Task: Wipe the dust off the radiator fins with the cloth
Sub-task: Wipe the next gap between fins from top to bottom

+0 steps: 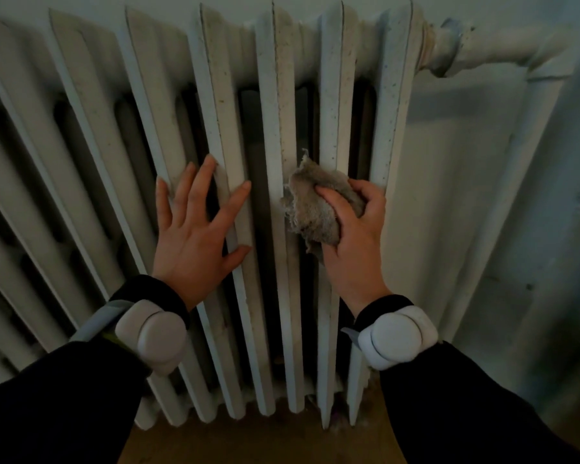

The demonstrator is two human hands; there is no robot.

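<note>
The right hand (357, 239) has its fingers curled round the bunched cloth (315, 209), pressed on the fins (283, 105). The left hand (195, 236) lies flat beside it, fingers spread straight. I'd pull downward with steady pressure, then work the frayed edge beyond the fingertips into the gap.

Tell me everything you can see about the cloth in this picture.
The cloth is a small grey-brown rag of coarse, fuzzy-looking fabric with frayed, ragged edges and a tuft sticking up at its top. It is bunched into a wad in the right hand, whose fingers and thumb curl round it. It sits about halfway up the radiator, over the fins near its right end, apparently pressed against them.
</note>
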